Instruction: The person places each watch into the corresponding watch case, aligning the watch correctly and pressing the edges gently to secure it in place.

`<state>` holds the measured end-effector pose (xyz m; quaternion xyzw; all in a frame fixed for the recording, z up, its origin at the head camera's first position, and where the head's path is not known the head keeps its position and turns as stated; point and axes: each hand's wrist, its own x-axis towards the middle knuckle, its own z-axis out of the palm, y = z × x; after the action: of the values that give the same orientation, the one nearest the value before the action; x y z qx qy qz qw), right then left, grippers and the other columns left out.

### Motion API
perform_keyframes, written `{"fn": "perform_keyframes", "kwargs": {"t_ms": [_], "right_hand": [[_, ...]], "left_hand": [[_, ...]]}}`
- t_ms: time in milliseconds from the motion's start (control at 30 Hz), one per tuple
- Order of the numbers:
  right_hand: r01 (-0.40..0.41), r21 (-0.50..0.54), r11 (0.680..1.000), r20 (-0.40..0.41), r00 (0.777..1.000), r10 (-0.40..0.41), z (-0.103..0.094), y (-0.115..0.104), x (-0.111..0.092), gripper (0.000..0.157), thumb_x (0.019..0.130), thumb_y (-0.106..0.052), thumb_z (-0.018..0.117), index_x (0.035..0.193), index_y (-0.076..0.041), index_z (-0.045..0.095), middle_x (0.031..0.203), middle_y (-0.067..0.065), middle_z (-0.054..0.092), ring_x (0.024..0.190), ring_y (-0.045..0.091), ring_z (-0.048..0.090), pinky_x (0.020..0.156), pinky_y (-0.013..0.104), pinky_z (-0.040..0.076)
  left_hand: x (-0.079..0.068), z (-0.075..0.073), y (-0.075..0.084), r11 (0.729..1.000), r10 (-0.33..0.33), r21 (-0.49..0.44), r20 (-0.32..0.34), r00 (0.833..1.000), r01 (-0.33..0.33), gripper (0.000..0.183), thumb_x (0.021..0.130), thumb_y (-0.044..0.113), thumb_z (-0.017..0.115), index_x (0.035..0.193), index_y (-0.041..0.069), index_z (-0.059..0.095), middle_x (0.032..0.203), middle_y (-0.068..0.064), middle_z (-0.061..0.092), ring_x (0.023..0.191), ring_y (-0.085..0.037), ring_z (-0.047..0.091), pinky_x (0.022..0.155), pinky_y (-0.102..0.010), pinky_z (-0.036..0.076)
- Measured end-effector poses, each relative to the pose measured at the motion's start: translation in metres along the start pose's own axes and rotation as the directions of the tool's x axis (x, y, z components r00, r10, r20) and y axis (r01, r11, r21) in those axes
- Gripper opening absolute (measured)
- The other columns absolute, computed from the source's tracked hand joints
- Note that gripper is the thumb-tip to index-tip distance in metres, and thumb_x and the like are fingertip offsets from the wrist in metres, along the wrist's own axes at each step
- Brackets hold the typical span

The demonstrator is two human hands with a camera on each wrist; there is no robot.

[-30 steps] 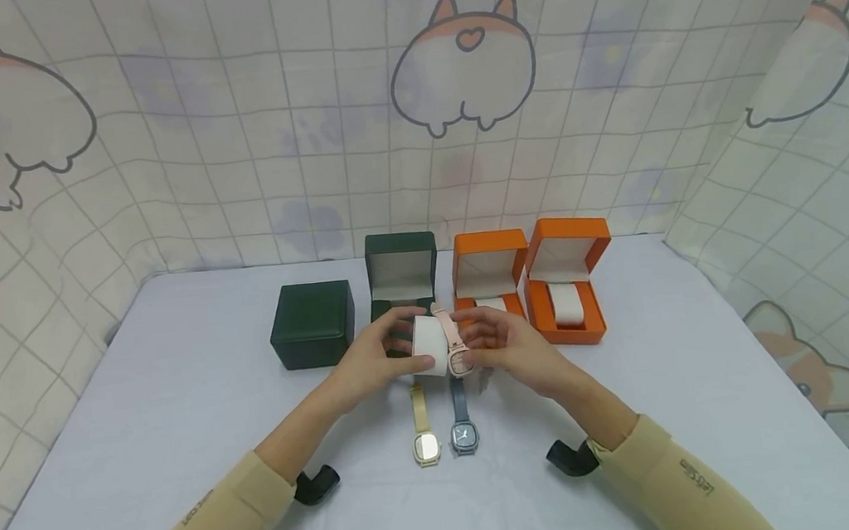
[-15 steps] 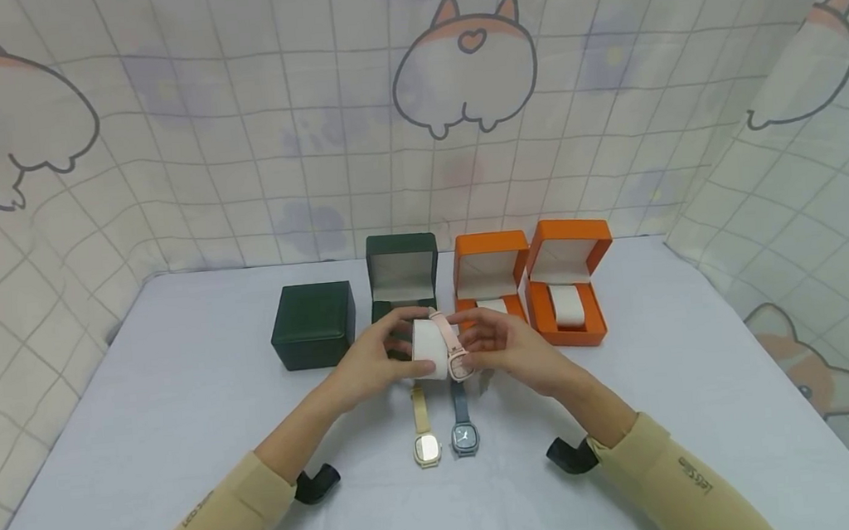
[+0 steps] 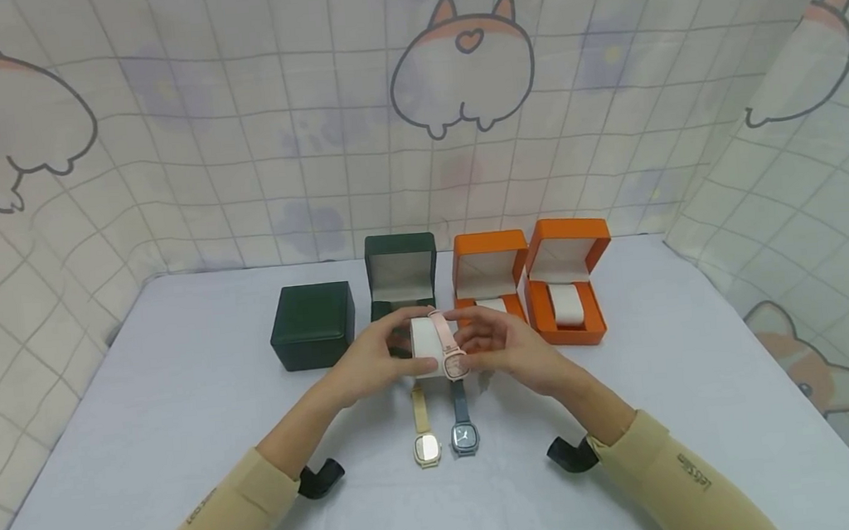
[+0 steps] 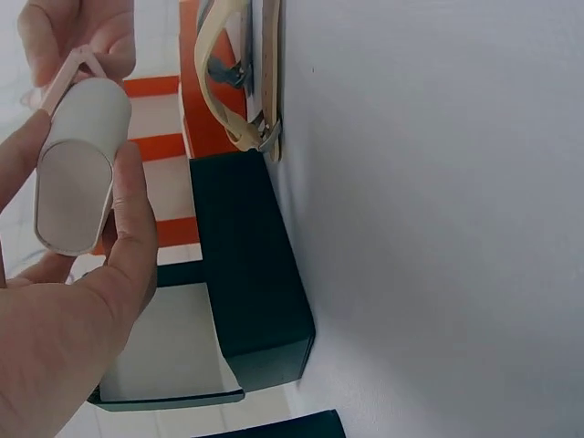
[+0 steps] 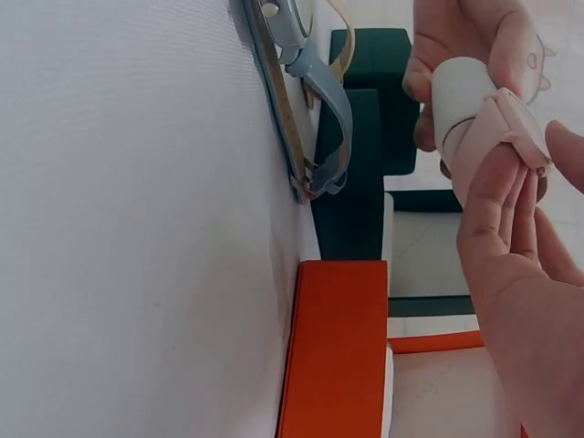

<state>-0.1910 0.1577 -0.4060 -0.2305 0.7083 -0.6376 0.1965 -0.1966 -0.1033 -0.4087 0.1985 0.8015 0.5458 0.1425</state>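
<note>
My left hand (image 3: 381, 358) grips a white watch cushion (image 3: 425, 346), thumb on the near face and fingers behind. My right hand (image 3: 509, 350) holds a pink watch (image 3: 447, 338) with its thumb at the dial. In the right wrist view the watch's strap (image 5: 484, 146) loops around one end of the cushion (image 5: 461, 87). The cushion's other, flat end (image 4: 73, 196) faces the left wrist camera. Both hands are raised in front of an open green watch box (image 3: 401, 271). Below them lie a gold watch (image 3: 427, 446) and a blue watch (image 3: 464, 437).
A closed green box (image 3: 313, 324) stands left of the open one. To the right are two open orange boxes, the nearer-in orange box (image 3: 489, 247) and the outer orange box (image 3: 567, 233), each with a white cushion inside. A patterned curtain (image 3: 356, 162) hangs behind the table.
The pink watch has shifted slightly left over the cushion, so white now shows on both sides of its strap. Both hands keep their grips and almost the same places.
</note>
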Motion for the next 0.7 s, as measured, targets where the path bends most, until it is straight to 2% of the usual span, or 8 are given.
{"fn": "perform_keyframes", "kwargs": {"t_ms": [233, 367, 533, 700], "right_hand": [[0.043, -0.034, 0.998, -0.017, 0.999, -0.044, 0.001, 0.003, -0.001, 0.065, 0.091, -0.004, 0.078, 0.149, -0.009, 0.049, 0.125, 0.016, 0.060, 0.113, 0.035, 0.059, 0.095, 0.033, 0.055], [0.062, -0.146, 0.987, -0.049, 0.996, -0.070, 0.005, 0.003, -0.001, 0.063, 0.091, -0.007, 0.080, 0.147, -0.014, 0.052, 0.127, 0.009, 0.061, 0.118, 0.032, 0.058, 0.098, 0.040, 0.054], [0.103, -0.301, 0.948, -0.088, 0.987, -0.135, 0.012, 0.004, 0.001, 0.069, 0.090, -0.004, 0.079, 0.150, -0.019, 0.049, 0.130, 0.005, 0.059, 0.123, 0.027, 0.056, 0.103, 0.051, 0.049], [0.174, -0.396, 0.902, -0.113, 0.965, -0.236, 0.018, 0.004, 0.004, 0.073, 0.089, -0.004, 0.081, 0.152, -0.016, 0.047, 0.136, 0.003, 0.057, 0.126, 0.024, 0.054, 0.107, 0.046, 0.047]], "left_hand": [[-0.001, -0.001, 0.000, 1.000, -0.003, -0.023, -0.018, 1.000, 0.003, 0.068, 0.088, 0.025, 0.085, 0.148, 0.029, 0.053, 0.132, -0.008, 0.055, 0.111, -0.030, 0.057, 0.082, -0.038, 0.054], [-0.001, -0.002, 0.000, 0.998, -0.010, -0.058, -0.028, 1.000, 0.009, 0.067, 0.088, 0.024, 0.084, 0.147, 0.028, 0.053, 0.132, -0.009, 0.055, 0.112, -0.031, 0.057, 0.082, -0.037, 0.053], [0.002, -0.002, 0.001, 0.990, -0.054, -0.134, -0.047, 0.997, 0.047, 0.068, 0.089, 0.021, 0.083, 0.150, 0.024, 0.051, 0.133, -0.009, 0.053, 0.109, -0.029, 0.057, 0.082, -0.034, 0.053], [0.002, 0.000, 0.005, 0.969, -0.099, -0.232, -0.055, 0.994, 0.084, 0.067, 0.091, 0.017, 0.081, 0.151, 0.022, 0.050, 0.131, -0.012, 0.052, 0.102, -0.027, 0.059, 0.083, -0.036, 0.058]]}}
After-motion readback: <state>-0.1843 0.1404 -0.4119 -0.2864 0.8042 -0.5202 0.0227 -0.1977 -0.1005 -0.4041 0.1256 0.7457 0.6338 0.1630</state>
